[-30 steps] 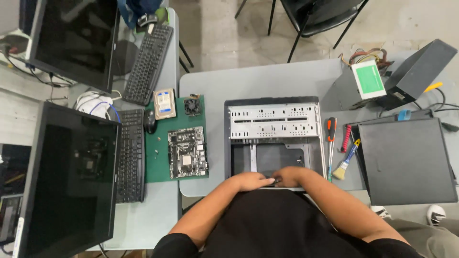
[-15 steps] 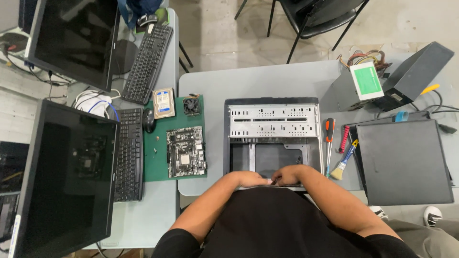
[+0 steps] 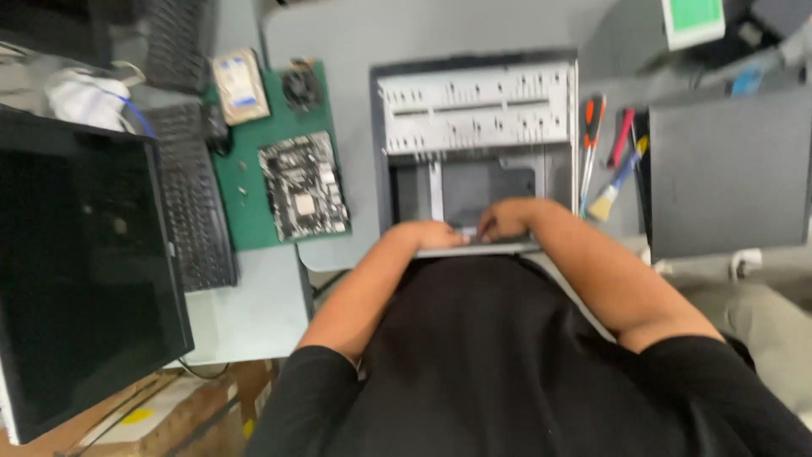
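Open computer case (image 3: 474, 127) lies flat on grey counter (image 3: 338, 42), directly ahead of both hands. Left hand (image 3: 431, 234) rests on case's near edge, fingers flat; right hand (image 3: 505, 222) just beside it, fingers curled on same edge, grip unclear. Motherboard (image 3: 303, 184) on green mat (image 3: 245, 203) left of left hand; screwdrivers (image 3: 592, 127) and brush (image 3: 611, 190) right of right hand.

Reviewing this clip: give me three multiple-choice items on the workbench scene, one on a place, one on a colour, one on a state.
1. Where does the circuit board lie?
A. On the green mat, left of the open computer case
B. Inside the case
C. On a keyboard

2. What colour is the mat?
A. Red
B. Green
C. White

3. How is the monitor at the left?
A. Showing a picture
B. Face down
C. Dark

Answers: 1 A, the board sits on the mat beside the open computer case, where the left hand and right hand rest at its near edge. 2 B, the mat is plainly green. 3 C, its screen is black.
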